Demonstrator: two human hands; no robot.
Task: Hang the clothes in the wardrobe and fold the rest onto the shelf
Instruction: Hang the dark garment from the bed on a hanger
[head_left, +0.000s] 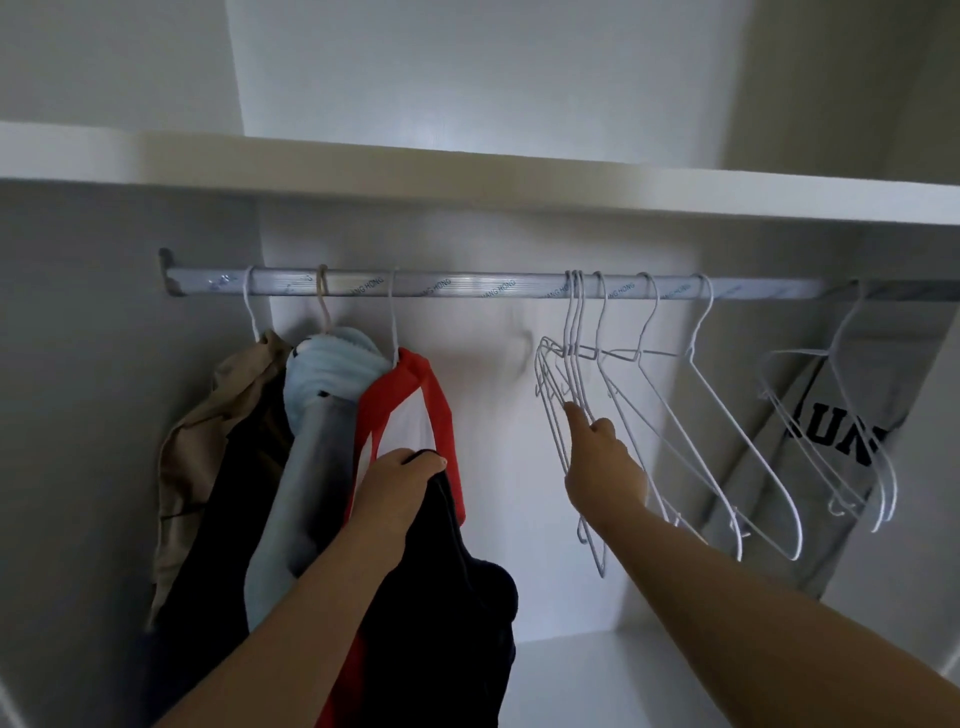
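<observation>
Two bare forearms reach up into the wardrobe from below. Left of the left hand's fingers, a tan garment (208, 441) and a pale blue garment (322, 364) hang from the rail (467, 287). The left hand (400, 488) has its fingers (415, 458) curled tight over the top edge of a dark garment (447, 597). That garment drops straight down from the fingers, long axis upright, bulk well below them and beside the forearm. Just above and behind those fingers hangs a red-trimmed garment (410, 384), its hook on the rail.

Right of it, across a bare stretch of rail, the right hand (605, 462) reaches up to a bunch of white wire hangers (558, 395). Its fingertips (574, 413) are drawn narrow and pinch one wire arm of the bunch. The hooks sit on the rail above the fingers, and the arms slant down past the fingers toward the wrist. Just right of the fingers, more loose hangers (727, 441) slope down to the right. Furthest right, a grey garment with black letters (831, 431) hangs behind another pair of hangers. Over everything runs a white shelf (467, 176)
</observation>
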